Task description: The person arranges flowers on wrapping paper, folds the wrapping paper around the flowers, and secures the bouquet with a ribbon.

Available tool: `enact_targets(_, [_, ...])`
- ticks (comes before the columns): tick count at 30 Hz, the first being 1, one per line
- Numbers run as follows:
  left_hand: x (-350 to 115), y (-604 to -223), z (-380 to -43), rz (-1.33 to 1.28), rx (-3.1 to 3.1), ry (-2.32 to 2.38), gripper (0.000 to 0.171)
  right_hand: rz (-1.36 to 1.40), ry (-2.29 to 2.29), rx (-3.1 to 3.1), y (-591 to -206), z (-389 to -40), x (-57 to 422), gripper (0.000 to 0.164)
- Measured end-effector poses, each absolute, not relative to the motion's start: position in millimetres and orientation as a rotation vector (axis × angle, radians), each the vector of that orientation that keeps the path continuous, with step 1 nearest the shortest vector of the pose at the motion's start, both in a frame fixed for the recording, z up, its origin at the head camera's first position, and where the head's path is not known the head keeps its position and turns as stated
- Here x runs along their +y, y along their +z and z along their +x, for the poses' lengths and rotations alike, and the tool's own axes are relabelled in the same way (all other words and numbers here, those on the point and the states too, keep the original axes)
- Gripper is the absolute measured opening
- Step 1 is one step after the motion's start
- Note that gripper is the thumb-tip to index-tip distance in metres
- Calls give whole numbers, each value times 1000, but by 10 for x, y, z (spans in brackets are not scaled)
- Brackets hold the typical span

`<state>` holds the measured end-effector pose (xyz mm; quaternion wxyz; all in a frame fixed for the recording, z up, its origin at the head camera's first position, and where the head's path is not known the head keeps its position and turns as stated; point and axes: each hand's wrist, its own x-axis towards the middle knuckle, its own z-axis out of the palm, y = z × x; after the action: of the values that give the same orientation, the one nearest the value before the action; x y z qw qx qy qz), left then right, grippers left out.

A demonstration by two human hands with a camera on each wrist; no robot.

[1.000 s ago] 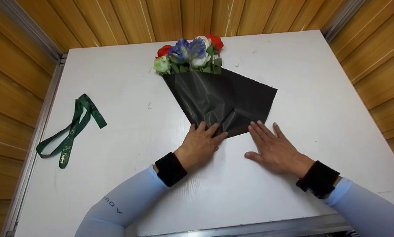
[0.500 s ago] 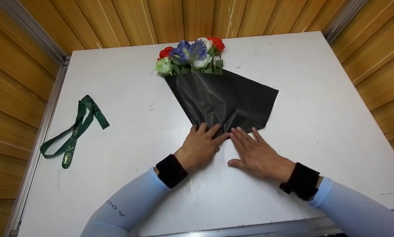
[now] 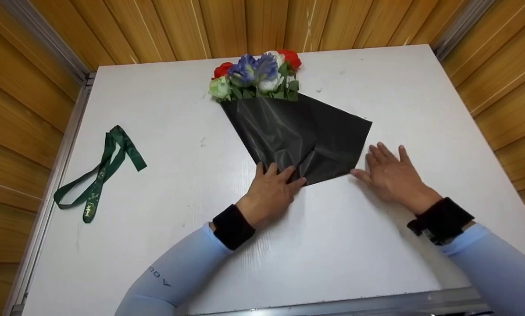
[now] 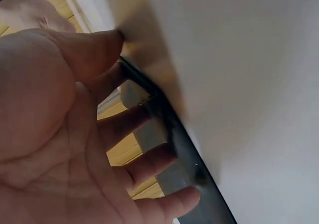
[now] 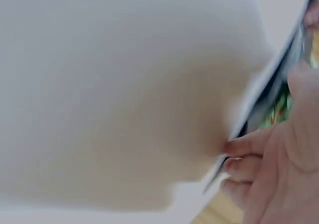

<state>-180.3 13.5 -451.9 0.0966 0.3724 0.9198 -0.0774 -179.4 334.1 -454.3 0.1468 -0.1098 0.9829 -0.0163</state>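
Note:
A bouquet of red, white, pale green and purple-blue flowers point(image 3: 255, 72) lies on the white table, wrapped in black paper point(image 3: 337, 136). My left hand point(image 3: 269, 195) presses the narrow lower end of the wrap with its fingers spread. The left wrist view shows the fingertips point(image 4: 187, 198) on the dark paper close to the table. To the right of the paper, my right hand point(image 3: 391, 177) is stretched flat, its thumb at the lower right corner. The part of the wrap under my left fingers is hidden.
A dark green ribbon point(image 3: 100, 175) with gold print lies in loose loops on the left of the table point(image 3: 179, 131). Wood-look panels point(image 3: 266, 26) stand behind the table and along both sides. A metal rail point(image 3: 354, 305) runs along the front edge.
My right hand first slid left along the paper's lower edge toward my left fingers, then moved right past the paper's right side. The left hand stays on the wrap.

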Motion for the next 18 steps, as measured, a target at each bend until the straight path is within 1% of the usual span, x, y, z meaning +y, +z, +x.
enact_targets(4, [199, -4520, -1857, 1084, 2759, -179, 58, -74, -323, 2893, -4470, -2109, 3391, 91])
enact_targets(9, [318, -4541, -1925, 1054, 2773, -88, 73, 282, -659, 2824, -4469, -2324, 3349, 93])
enact_targets(15, [386, -4591, -1974, 1005, 2803, -73, 82, 469, -1014, 2634, -4475, -2439, 3228, 85])
enact_targets(18, [408, -4605, -1992, 970, 2807, -109, 87, 534, -1205, 2553, -4489, -2484, 3199, 91])
